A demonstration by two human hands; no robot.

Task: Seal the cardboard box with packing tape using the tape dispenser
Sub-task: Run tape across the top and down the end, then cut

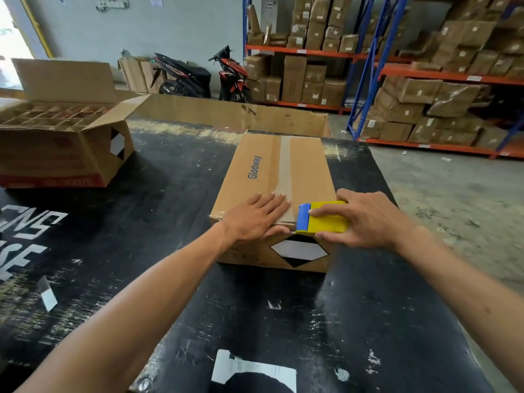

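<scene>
Right hand grips dispenser at box edge

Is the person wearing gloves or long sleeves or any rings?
No. The left hand and right hand are both bare, with no gloves. No rings, watch or bracelets show on the fingers or wrists. Both forearms are uncovered right down to the bottom of the picture, so no sleeves can be seen.
</scene>
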